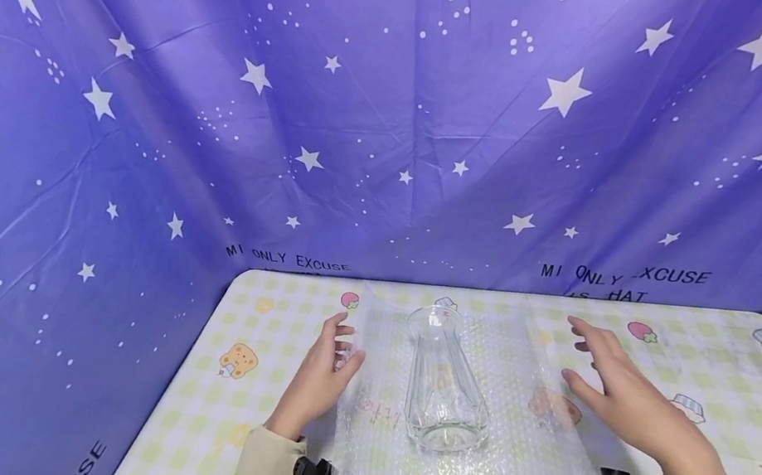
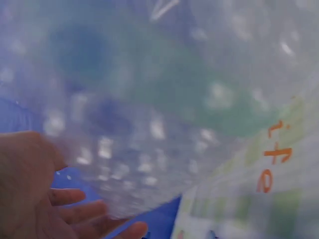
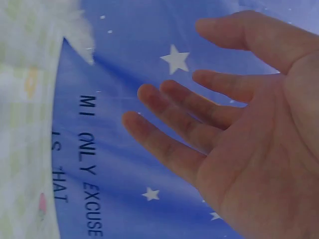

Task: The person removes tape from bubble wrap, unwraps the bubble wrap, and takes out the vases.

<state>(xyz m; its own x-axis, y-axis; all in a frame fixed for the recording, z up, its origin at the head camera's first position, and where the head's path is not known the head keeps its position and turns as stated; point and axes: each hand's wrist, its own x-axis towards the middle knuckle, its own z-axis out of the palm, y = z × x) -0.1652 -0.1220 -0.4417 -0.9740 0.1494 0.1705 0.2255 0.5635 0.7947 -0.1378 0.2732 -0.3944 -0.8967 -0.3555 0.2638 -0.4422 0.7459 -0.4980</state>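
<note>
A clear faceted glass vase or carafe (image 1: 451, 384) lies on its side on a sheet of bubble wrap (image 1: 531, 473), its base toward me and its round mouth pointing away. My left hand (image 1: 320, 374) is at the left edge of the sheet, thumb and fingers apart. In the left wrist view the bubble wrap (image 2: 149, 164) rises close beside that hand's loosely bent fingers (image 2: 84, 214) and fills much of the picture. To the right of the sheet, my right hand (image 1: 626, 400) hovers with spread fingers; its palm (image 3: 254, 149) shows bare in the right wrist view.
Under the sheet is a table (image 1: 169, 421) with a checked cloth of cartoon prints and red lettering. Blue curtains (image 1: 373, 102) with white stars stand along its back and left side. Each wrist wears a small black device (image 1: 314, 474) at the cuff.
</note>
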